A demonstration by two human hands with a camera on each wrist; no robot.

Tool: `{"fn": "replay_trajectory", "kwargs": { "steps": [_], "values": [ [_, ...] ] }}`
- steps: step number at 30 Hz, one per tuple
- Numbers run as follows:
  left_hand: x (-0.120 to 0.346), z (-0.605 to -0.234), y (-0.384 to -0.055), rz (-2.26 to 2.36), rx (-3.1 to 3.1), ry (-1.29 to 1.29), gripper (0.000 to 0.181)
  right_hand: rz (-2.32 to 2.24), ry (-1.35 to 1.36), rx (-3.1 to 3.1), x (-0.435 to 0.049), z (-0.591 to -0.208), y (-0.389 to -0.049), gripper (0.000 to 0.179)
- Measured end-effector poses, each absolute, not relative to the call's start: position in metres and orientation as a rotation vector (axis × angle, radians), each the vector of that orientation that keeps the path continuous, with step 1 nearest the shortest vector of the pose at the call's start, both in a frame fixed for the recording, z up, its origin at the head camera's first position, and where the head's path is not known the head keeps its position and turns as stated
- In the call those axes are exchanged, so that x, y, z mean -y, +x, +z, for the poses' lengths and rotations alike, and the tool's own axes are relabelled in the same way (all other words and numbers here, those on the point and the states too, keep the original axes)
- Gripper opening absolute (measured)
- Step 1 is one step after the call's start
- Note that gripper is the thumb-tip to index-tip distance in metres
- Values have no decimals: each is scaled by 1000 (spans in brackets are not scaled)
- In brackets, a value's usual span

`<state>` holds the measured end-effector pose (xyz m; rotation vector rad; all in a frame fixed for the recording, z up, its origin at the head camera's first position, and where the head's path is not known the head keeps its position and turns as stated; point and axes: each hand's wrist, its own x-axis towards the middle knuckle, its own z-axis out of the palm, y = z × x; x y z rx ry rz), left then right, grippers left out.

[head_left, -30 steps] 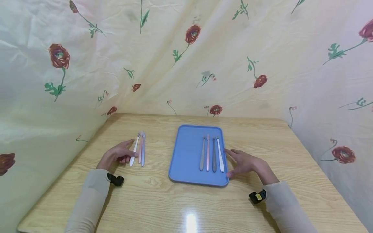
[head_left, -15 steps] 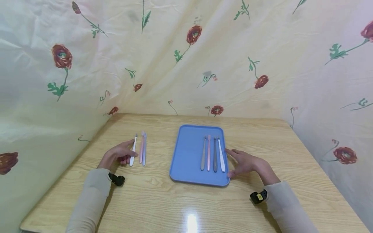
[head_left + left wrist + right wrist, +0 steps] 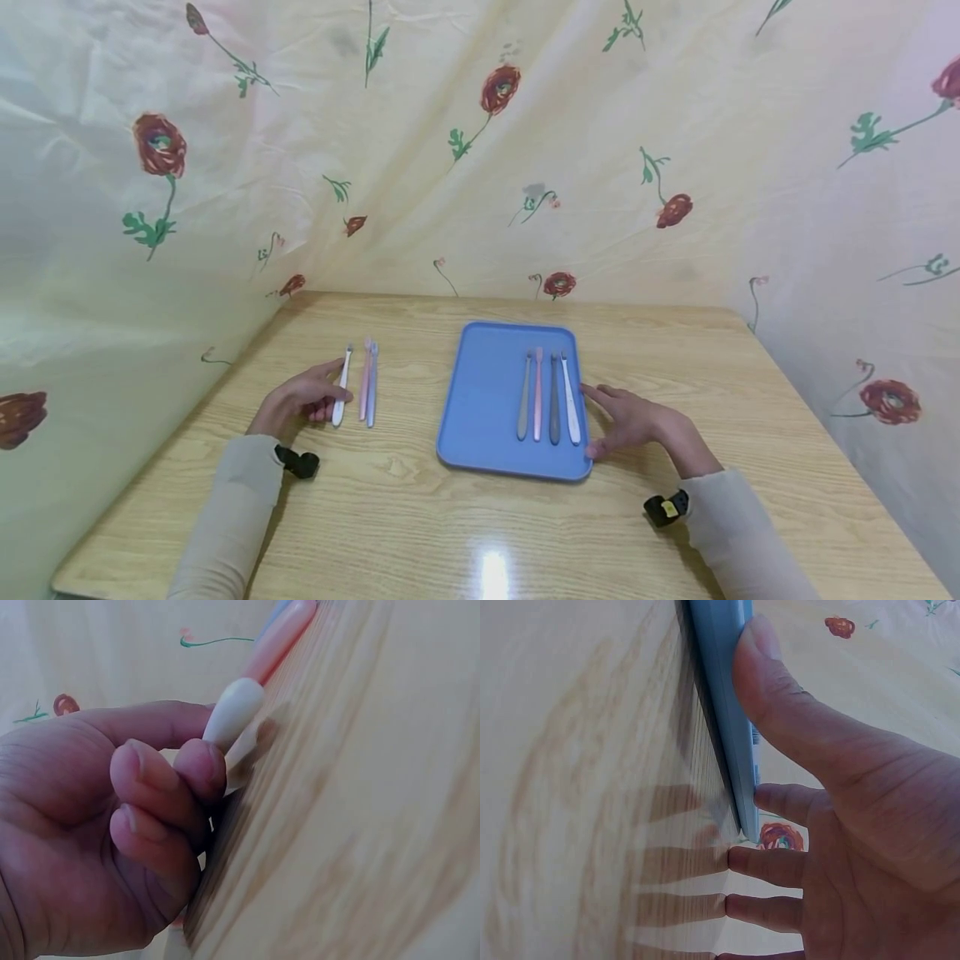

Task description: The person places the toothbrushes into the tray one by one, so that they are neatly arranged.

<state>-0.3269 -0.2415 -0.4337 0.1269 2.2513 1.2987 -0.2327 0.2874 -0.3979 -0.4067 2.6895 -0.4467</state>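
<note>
Wooden surface (image 3: 465, 517): left hand (image 3: 296, 402) pinches the white toothbrush (image 3: 341, 387) beside two others. Right hand (image 3: 637, 421), fingers straight, presses the blue tray (image 3: 480, 392) edge. Tray holds four toothbrushes (image 3: 546, 396). Behind: floral cloth backdrop (image 3: 480, 150).

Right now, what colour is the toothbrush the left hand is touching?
White toothbrush, clearest in the head view.

You are looking at a blue tray (image 3: 480, 400) carrying grey (image 3: 522, 398), pink (image 3: 537, 397), dark grey (image 3: 554, 400) and white (image 3: 570, 400) toothbrushes. On the light wood-grain desk (image 3: 420, 517) are lying white (image 3: 341, 390), pink (image 3: 363, 383) and pale blue (image 3: 372, 387) toothbrushes. Cream cloth (image 3: 600, 125) is showing red flowers with green stems. Your sleeves (image 3: 232, 508) are beige.
</note>
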Motion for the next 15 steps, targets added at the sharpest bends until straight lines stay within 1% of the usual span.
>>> {"fn": "replay_trajectory", "kwargs": {
  "steps": [15],
  "values": [
    [248,-435,-330,1444,-2178,144,93,-459,-404,-2689,-288,-399,-232,113]
  ]
}}
